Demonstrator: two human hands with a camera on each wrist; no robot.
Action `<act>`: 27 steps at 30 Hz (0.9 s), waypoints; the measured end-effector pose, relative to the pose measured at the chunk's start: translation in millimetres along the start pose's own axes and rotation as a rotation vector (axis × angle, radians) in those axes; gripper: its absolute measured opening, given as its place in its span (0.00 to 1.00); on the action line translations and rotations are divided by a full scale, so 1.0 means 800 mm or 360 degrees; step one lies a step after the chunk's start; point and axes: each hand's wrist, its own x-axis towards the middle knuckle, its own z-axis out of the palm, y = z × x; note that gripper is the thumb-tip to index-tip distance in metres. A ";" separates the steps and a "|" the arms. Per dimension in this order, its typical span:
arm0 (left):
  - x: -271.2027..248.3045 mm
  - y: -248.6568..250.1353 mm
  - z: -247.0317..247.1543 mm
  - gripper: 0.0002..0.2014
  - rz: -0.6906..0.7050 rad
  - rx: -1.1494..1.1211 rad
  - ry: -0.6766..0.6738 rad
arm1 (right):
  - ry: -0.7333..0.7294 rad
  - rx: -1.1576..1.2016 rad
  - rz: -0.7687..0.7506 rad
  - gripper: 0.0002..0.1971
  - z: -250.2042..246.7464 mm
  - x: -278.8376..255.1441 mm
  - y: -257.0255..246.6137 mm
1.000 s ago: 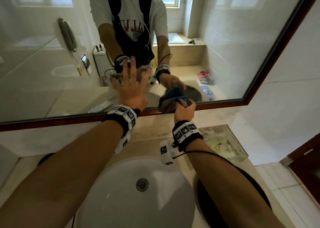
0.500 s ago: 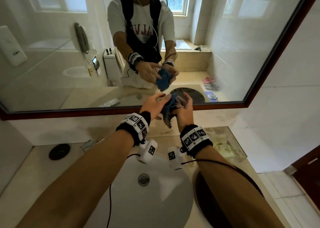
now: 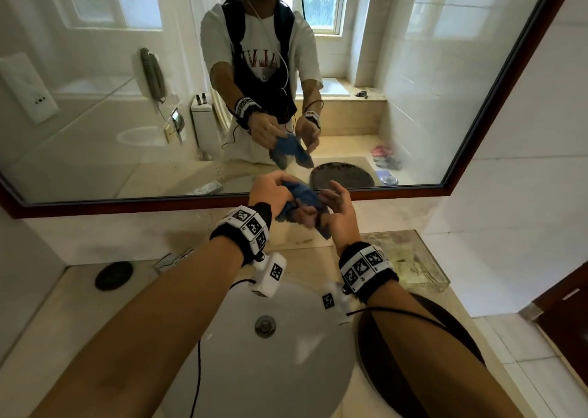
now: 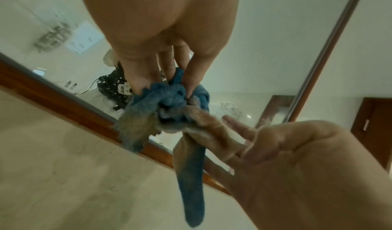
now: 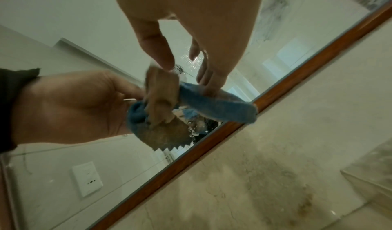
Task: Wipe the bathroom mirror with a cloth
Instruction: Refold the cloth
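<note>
A blue cloth (image 3: 302, 193) with tan-stained patches is bunched in the air just in front of the mirror's (image 3: 95, 115) brown lower frame. My left hand (image 3: 280, 192) grips one end of it; the left wrist view shows its fingers (image 4: 193, 82) pinching the folds of the cloth (image 4: 167, 97). My right hand (image 3: 321, 201) is beside it with its fingers spread. In the right wrist view its thumb and fingertips (image 5: 207, 84) touch the cloth (image 5: 216, 106) without curling round it. The cloth does not touch the glass.
Below my arms is a white sink basin (image 3: 286, 370). A dark round mat (image 3: 413, 370) lies to its right. A clear glass tray (image 3: 413, 258) stands on the counter at the back right. A black disc (image 3: 114, 275) lies at the left, and a brown door (image 3: 566, 306) is at the far right.
My left hand has come off the mirror and taken hold of the cloth. My right hand has pulled the cloth back from the glass and loosened its fingers.
</note>
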 end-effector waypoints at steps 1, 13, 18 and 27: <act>-0.002 0.001 -0.001 0.18 0.0054 0.0038 0.0021 | 0.0039 0.0027 0.0018 0.40 -0.004 0.001 0.002; -0.008 -0.008 -0.007 0.32 0.0341 0.0416 -0.0018 | -0.0214 -0.0672 0.0444 0.14 -0.014 0.027 -0.004; -0.005 -0.011 -0.005 0.34 0.0190 0.0453 -0.0096 | 0.0046 -0.0338 0.0219 0.12 -0.012 0.021 -0.007; 0.003 -0.003 0.010 0.17 -0.0105 -0.0153 -0.0081 | 0.0000 -0.0038 0.0274 0.16 -0.007 0.010 -0.009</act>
